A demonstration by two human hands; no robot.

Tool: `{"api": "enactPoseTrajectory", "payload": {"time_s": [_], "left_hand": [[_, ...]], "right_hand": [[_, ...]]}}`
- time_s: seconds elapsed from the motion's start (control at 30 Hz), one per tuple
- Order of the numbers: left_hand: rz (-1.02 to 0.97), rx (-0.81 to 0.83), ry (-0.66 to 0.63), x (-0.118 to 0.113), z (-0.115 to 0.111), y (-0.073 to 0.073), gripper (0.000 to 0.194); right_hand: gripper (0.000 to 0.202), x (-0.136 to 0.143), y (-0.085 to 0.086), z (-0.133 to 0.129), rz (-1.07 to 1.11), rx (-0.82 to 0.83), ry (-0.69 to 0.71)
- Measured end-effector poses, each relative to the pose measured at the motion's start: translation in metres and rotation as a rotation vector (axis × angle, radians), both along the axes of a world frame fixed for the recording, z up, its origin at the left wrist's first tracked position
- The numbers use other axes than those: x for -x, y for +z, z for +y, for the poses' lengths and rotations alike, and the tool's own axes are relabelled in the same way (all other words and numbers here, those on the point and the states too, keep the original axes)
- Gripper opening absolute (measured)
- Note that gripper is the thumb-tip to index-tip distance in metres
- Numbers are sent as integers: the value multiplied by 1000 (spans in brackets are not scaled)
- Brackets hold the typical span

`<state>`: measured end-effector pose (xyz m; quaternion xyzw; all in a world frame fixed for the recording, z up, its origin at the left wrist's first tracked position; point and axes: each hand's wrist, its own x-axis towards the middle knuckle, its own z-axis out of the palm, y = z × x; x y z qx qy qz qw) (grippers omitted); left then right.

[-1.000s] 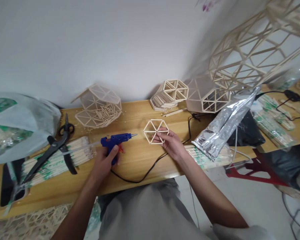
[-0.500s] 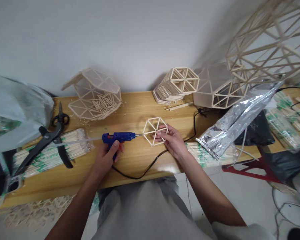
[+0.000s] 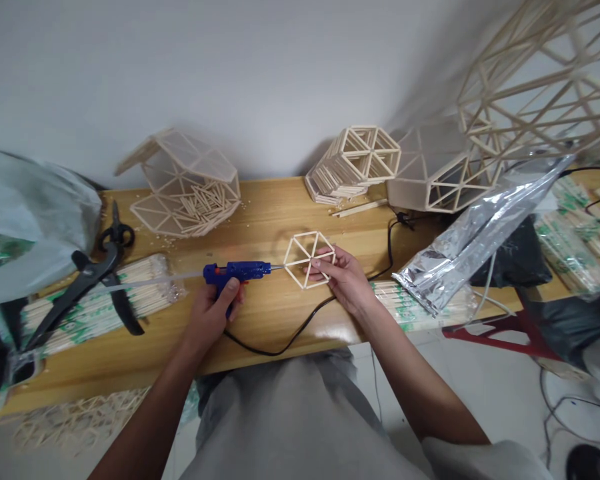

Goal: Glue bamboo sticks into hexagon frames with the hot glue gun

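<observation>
My left hand [image 3: 219, 305] is wrapped round the grip of a blue glue gun [image 3: 245, 270], with a long translucent glue stick [image 3: 165, 281] poking out of its back. The gun's metal nozzle points right and meets, or nearly meets, the left corner of a small hexagonal frame [image 3: 299, 264] made of thin wooden sticks with spokes. Between thumb and fingers, my right hand [image 3: 347, 280] pinches that frame at its right side, above the table. Behind it stands a stack of like hexagonal frames [image 3: 371, 155].
A hexagonal box [image 3: 185, 183] holds short cut sticks. Large black shears [image 3: 97, 273] lie over packed sticks [image 3: 150, 283] at left. A black cord [image 3: 300, 333] crosses the table [image 3: 275, 207]. Silver foil bags [image 3: 480, 233] and a big stick lattice [image 3: 545, 87] occupy the right.
The view has shifted slightly. Both hands keep their holds, and the glue gun nozzle stays at the left corner of the hexagonal frame.
</observation>
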<state>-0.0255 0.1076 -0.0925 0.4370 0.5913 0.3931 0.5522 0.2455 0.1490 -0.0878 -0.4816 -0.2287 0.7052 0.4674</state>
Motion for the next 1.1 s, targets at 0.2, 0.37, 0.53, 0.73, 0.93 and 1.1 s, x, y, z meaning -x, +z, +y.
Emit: {"api": "enactPoseTrajectory", "payload": {"time_s": [0.2,0.37,0.53,0.73,0.93,1.1], "left_hand": [[5,2,8,0,0,0,58],[9,-2,6,-1,1,3,59],[9,19,37,-2,1,5,58],[22,16,35,-3,2,6,57],[3,15,42,-4,2,6,56],[3,22,39,-4,3,8,54]], "right_hand": [[50,0,0,0,4,8,-7],[49,0,0,0,7,0,-1],[50,0,0,0,-4,7,6],[50,1,2,0,0,0,9],[48,0,1,0,-8,-3,5],[47,-1,-1,0,-14,-6,9]]}}
